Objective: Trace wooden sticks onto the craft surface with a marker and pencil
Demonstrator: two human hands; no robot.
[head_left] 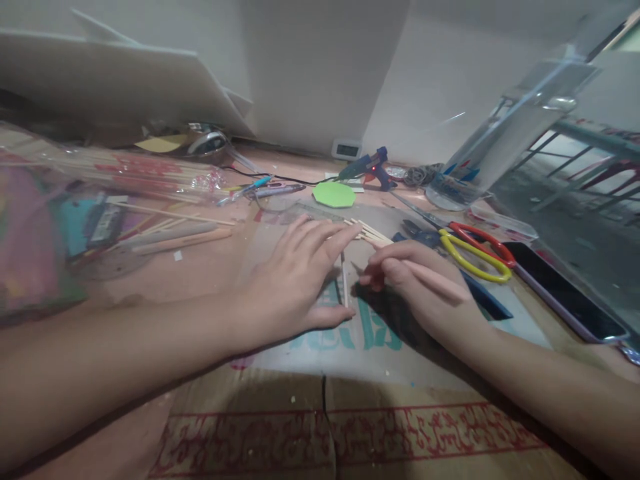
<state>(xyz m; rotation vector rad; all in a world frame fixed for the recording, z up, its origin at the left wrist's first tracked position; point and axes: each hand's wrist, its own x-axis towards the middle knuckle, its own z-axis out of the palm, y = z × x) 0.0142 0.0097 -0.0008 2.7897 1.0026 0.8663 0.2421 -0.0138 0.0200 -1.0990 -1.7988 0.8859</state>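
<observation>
Stick (pixel 345 283) flat on the mat (pixel 310 363), long axis near-far, left hand (pixel 305 267) spread along it, thumb at near end. Right hand (pixel 415 277) pinches pen (pixel 437 283), tip pointing far-left. Loose sticks (pixel 373 233) beyond, then green card (pixel 334 195).
</observation>
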